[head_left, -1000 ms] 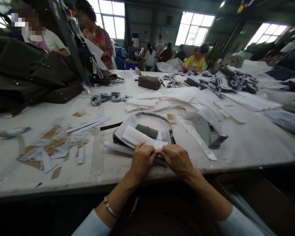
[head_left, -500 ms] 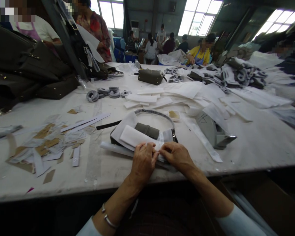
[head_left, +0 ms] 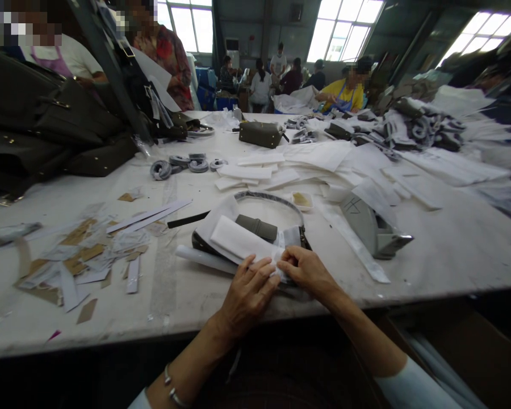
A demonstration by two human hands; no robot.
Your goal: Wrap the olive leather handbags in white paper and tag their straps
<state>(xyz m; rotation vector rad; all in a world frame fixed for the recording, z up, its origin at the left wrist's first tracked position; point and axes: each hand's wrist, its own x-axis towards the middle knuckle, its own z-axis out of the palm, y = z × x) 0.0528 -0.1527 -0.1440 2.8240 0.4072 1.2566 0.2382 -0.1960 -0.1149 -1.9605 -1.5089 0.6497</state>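
Currently we record, at the near edge of the table (head_left: 430,255), a small olive-green handbag (head_left: 255,226) lying flat, partly wrapped in white paper (head_left: 238,241), its grey-wrapped strap (head_left: 272,199) arching over the far side. Our left hand (head_left: 249,289) rests on the near end of the paper with fingers extended and lightly curled, pressing rather than clasping. Our right hand (head_left: 304,270) is closed in a pinch on the paper's edge just beside the left fingertips; the two hands touch or nearly touch. Item, left of the bag: a scatter of white strips and brown card scraps (head_left: 85,255), and a thin black strip (head_left: 187,218) pointing toward the bag. Item, right: a grey folded piece (head_left: 368,227) marked with pen lines, near a long white strip (head_left: 353,244). Item, farther off: stacked white sheets (head_left: 281,170), grey coiled straps (head_left: 183,163), a second olive bag (head_left: 262,133). Item, far left: a heap of dark handbags (head_left: 46,130). Other people (head_left: 340,94) stand or sit at the far end.
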